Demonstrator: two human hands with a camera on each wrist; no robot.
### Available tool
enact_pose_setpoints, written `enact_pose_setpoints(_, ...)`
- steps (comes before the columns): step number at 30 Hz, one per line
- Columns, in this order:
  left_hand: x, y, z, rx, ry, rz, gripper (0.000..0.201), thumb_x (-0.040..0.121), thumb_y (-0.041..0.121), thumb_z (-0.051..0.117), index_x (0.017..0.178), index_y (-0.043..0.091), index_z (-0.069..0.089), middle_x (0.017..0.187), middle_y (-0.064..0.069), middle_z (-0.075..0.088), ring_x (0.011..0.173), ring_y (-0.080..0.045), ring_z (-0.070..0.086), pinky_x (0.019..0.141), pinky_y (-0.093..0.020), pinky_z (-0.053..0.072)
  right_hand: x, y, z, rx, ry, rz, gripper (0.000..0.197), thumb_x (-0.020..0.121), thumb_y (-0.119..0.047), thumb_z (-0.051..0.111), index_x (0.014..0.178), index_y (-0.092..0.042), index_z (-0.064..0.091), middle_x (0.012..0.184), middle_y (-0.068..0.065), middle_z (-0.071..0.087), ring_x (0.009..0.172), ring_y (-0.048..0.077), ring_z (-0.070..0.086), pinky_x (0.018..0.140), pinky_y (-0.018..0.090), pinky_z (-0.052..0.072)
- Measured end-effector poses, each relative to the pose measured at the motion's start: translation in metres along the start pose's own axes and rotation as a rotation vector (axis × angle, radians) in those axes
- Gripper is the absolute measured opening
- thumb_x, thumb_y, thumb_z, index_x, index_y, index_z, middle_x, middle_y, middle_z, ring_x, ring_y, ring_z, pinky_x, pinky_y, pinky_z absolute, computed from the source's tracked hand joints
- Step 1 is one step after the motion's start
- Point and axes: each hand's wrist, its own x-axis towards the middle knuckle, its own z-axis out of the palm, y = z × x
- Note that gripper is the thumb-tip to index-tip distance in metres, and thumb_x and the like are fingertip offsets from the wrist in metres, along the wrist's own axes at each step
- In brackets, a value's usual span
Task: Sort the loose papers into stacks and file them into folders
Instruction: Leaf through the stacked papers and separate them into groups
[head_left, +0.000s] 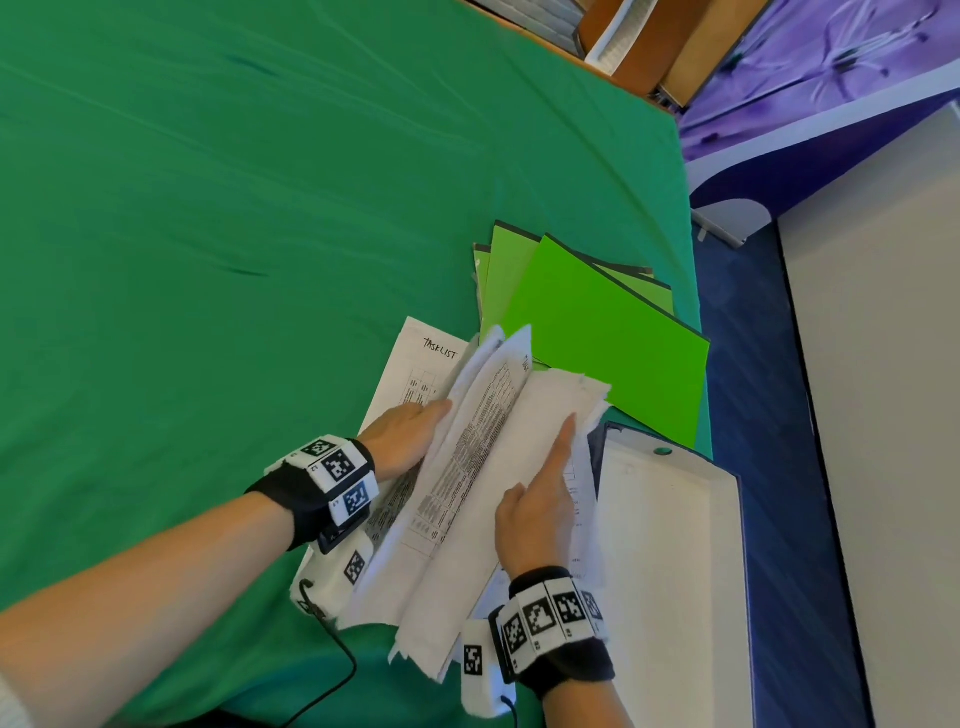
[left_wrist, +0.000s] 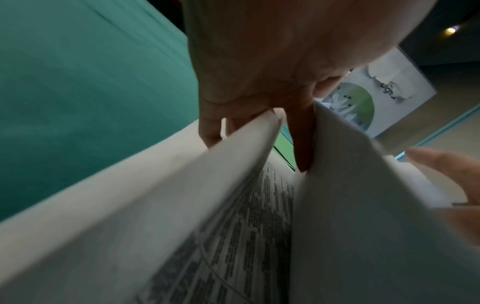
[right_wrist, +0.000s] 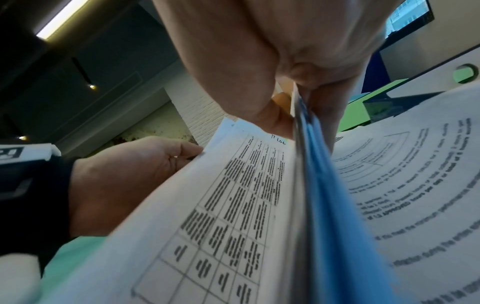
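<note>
Both hands' fingers (head_left: 563, 441) gripped floppy, ragged-edged papers (head_left: 483, 467) beside the green folders (head_left: 597, 332); they'd slide, best pinched edgewise.

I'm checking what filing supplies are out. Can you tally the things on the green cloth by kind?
Green folders: 3 visible, possibly more beneath
Open box file: 1
TASKLIST sheet: 1
Paper stack, gripped by left hand and right hand: 1
Total: 6
</note>
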Motion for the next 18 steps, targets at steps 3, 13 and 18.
enact_pose_setpoints(3,-0.005,0.007,-0.001,-0.046,0.024,0.032,0.05,0.105,0.037,0.023,0.106,0.017,0.068,0.114,0.002,0.062,0.116,-0.025,0.055,0.09,-0.029,0.036,0.003,-0.006,-0.002,-0.179,-0.091,-0.031,0.067,0.091,-0.002,0.043,0.147,-0.036,0.028,0.105,0.006,0.051,0.082,0.02,0.053,0.075,0.028,0.042)
enact_pose_setpoints(13,-0.008,0.003,0.002,0.355,0.0,0.278,0.028,0.098,0.032,0.055,0.121,0.026,0.069,0.129,-0.009,0.059,0.112,-0.022,0.057,0.084,-0.012,0.037,0.007,-0.018,0.001,-0.097,-0.154,0.114,0.066,0.093,-0.065,0.026,0.105,-0.015,0.068,0.131,0.014,0.055,0.124,0.024,0.044,0.098,0.036,0.037)
enact_pose_setpoints(18,-0.007,0.001,0.015,0.489,-0.032,0.286,0.031,0.098,0.036,0.054,0.128,0.031,0.062,0.102,0.001,0.044,0.097,-0.023,0.057,0.076,-0.027,0.042,0.005,-0.023,-0.001,-0.155,-0.127,0.085,0.063,0.088,-0.068,0.041,0.109,-0.014,0.065,0.113,0.005,0.056,0.105,0.024,0.055,0.086,0.033,0.042)
